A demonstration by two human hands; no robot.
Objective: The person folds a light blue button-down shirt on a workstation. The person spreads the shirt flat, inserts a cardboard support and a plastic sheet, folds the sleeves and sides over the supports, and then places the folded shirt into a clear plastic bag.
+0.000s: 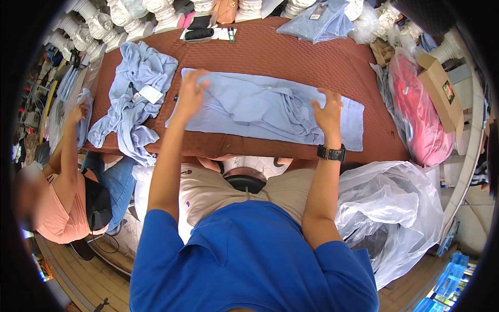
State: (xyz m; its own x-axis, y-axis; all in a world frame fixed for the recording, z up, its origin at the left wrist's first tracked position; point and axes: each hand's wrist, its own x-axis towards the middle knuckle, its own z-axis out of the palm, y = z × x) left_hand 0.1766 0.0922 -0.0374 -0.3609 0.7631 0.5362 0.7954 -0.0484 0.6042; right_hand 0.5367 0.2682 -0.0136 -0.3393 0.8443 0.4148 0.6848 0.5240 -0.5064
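Note:
A pale blue garment (244, 106) lies across the brown quilted cover in front of me as a long flat strip, with loose folds bunched in its middle. Over its left end is my left hand (193, 94), fingers apart and bent toward the cloth, holding nothing I can see. Toward the other end, my right hand (328, 113) is spread above the fabric with its fingers curved and nothing in them. Whether the fingertips touch the cloth is hard to tell. A dark watch (331, 153) circles my right wrist.
Left of the strip lies a crumpled pale blue garment (138, 93) with a white tag (150, 94). Bagged blue clothing (318, 22) sits at the back right. Bagged red clothing (413, 109) and a cardboard box (441, 93) stand right. A person (67, 203) works at my left.

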